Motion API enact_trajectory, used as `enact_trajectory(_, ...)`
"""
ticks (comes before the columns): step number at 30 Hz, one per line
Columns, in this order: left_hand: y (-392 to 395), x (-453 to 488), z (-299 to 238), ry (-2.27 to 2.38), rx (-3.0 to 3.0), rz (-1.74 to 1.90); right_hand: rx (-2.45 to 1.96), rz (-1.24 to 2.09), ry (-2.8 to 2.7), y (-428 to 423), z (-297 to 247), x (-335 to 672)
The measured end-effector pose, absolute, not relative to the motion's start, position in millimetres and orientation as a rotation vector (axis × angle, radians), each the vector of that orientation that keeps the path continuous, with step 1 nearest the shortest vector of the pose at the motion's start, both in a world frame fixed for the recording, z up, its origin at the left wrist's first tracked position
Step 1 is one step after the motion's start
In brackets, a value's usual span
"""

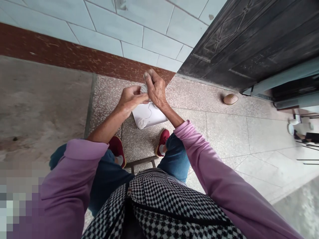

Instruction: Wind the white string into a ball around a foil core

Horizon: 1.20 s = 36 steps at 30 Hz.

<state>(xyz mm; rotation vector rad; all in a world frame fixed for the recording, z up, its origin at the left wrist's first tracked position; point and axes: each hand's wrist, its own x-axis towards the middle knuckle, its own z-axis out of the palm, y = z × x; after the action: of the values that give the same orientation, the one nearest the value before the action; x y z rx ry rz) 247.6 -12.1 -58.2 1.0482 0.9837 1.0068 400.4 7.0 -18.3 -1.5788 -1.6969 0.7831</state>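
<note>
A small piece of pale grey-white yarn work [144, 88] sits between my two hands, largely covered by the fingers. My left hand [131, 98] pinches it from the left with bent fingers and thumb. Against its right side, my right hand [157, 89] is closed with the thumb pressed to the curled fingers; what lies in that pinch is hidden. Below the hands, a shallow white box [157, 119] rests on the floor. In its near left corner lies a white ball of yarn [142, 123], and a thin strand [150, 113] curves up from it toward my hands.
A tiled wall [159, 39] with a red-brown base rises just ahead, meeting a dark carved door [224, 49] on the right. A rounded pinkish object [230, 99] lies on the speckled floor [224, 129]. My red shoes [163, 141] flank the box's near side. Another person's arm shows far right.
</note>
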Motion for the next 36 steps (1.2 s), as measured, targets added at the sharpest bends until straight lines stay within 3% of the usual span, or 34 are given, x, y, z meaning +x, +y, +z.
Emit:
enact_trajectory(12, -17, 243, -50, 1.069, 1.236, 0.993, -1.527, 0.769, -1.717, 9, -17, 399)
enact_trajectory(25, -7, 230, -29, 0.908, 0.920, 1.067, -1.477, 1.264, -1.597, 28, -39, 434)
enact_trajectory(36, 26, 206, -43, 1.206, 0.827, 1.237, -1.264, 1.432, -1.852, -10, -12, 421)
